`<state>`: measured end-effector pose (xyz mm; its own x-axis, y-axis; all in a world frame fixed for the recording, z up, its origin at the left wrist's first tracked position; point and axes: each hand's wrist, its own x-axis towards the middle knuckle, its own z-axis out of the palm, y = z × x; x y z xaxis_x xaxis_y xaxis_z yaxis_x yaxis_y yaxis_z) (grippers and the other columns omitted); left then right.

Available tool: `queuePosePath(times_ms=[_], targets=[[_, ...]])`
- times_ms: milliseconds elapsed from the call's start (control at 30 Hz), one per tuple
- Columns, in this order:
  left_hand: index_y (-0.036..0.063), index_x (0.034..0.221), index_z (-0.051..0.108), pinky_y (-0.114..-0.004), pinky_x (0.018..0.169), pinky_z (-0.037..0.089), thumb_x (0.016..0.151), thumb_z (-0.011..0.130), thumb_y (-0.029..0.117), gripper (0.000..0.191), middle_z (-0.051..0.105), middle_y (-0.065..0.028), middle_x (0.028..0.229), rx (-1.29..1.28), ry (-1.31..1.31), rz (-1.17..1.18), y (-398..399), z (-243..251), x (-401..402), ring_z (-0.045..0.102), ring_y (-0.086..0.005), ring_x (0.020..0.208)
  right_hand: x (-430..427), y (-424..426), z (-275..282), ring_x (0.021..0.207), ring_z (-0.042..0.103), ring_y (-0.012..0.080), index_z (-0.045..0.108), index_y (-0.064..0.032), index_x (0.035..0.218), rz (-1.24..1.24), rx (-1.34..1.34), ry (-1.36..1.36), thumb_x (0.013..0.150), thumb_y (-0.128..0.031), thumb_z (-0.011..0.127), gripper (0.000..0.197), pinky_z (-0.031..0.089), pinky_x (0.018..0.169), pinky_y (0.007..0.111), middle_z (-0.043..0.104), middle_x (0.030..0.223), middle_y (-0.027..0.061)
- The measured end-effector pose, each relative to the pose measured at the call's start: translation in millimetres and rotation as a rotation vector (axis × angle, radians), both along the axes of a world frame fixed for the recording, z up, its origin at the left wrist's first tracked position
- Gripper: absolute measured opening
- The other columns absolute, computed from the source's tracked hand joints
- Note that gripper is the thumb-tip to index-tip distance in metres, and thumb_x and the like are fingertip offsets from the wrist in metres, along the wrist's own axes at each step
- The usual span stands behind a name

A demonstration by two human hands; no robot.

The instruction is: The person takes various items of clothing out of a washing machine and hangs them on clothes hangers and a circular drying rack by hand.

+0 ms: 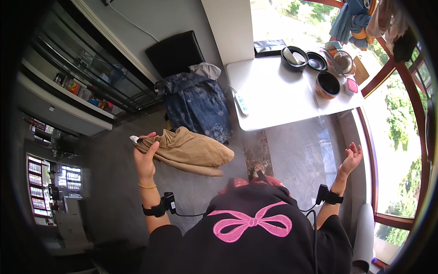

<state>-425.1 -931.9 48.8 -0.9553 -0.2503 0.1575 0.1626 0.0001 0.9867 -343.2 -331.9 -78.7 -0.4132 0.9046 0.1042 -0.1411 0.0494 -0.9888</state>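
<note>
Tan cloth trousers or shorts (191,149) hang folded from my left hand (145,156), which grips them at the gathered waist end. A small white tag or cloth tip (134,139) sticks out beyond my fingers. Off to the right, near the window side, my right hand (350,159) is raised with its fingers loosely bent and apart, holding nothing. Beyond the tan garment, a blue patterned cloth (198,102) is draped over a black chair (176,53), and a light grey cloth (207,71) lies at its top.
A white table (270,92) bears a power strip (241,102), a black pot (294,59), a patterned pot (327,85) and a red-lidded box (351,86). Clothes (362,20) hang by the window at upper right. A sliding glass door (89,65) stands at left; a grey roll (363,236) stands at lower right.
</note>
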Motion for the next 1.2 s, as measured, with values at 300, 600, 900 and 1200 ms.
queuePosePath(times_ms=[300,600,900,1200], targets=[[0.0003,0.106,0.046,-0.027,0.082,0.042,0.073,0.069,0.01,0.041,0.055,-0.0076,0.103,-0.128,0.025,-0.009,-78.2,4.2,-257.9,0.053,-0.0137,0.093,-94.7,-52.8,23.7,0.104,0.048,0.0201,0.036,-0.0016,0.123,0.103,0.379,-0.203,0.078,0.005,0.045,0.046,0.036,0.09,0.031,0.052,0.11,0.0127],[0.0069,0.134,0.018,-0.048,0.097,0.029,0.064,0.07,0.035,0.092,0.023,-0.0242,0.134,-1.401,-0.572,0.1,-60.5,-194.0,-417.6,0.022,-0.0394,0.124,-55.4,-148.3,23.7,0.101,0.049,0.0195,0.036,-0.0023,0.123,-0.278,0.128,-0.249,0.075,0.008,0.045,0.05,0.041,0.084,0.029,0.051,0.11,0.0121],[0.0031,0.13,0.03,-0.041,0.102,0.026,0.057,0.07,0.033,0.089,0.032,-0.0246,0.13,-1.4,-0.643,-0.558,12.6,-321.9,-430.0,0.03,-0.0358,0.122,-6.7,-192.8,54.8,0.091,0.054,0.0187,0.04,-0.0041,0.118,-0.584,0.401,-0.414,0.072,0.001,0.05,0.047,0.045,0.07,0.027,0.055,0.099,0.0107],[0.0007,0.122,0.039,-0.042,0.096,0.032,0.062,0.068,0.029,0.072,0.045,-0.0203,0.119,-1.131,-0.199,-0.827,185.8,-236.9,-341.7,0.036,-0.0359,0.115,93.9,-166.9,65.6,0.087,0.053,0.0169,0.036,-0.0022,0.119,-0.539,0.275,-0.086,0.071,0.004,0.049,0.05,0.046,0.069,0.026,0.052,0.098,0.0107]])
